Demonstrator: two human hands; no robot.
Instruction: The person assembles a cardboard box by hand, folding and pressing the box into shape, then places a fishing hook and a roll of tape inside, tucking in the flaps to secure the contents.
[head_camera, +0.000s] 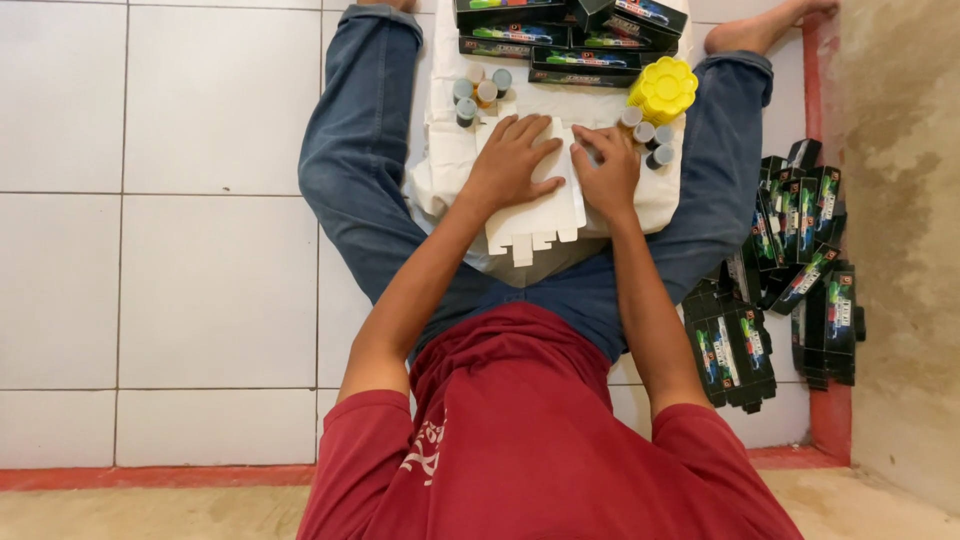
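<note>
Head view: the person sits on the tiled floor (200, 250), legs spread, with a white sheet (445, 160) laid between them as a work surface. The left hand (515, 160) lies flat, fingers spread, pressing a flattened white carton blank (545, 215); its grip is open. The right hand (608, 175) pins the blank's edge at 3 o'clock, fingers down, enclosing nothing. Small capped vials (478, 95) stand at 11 o'clock, a yellow lid (663, 88) at 1, folded black boxes (790, 270) stacked at 4.
</note>
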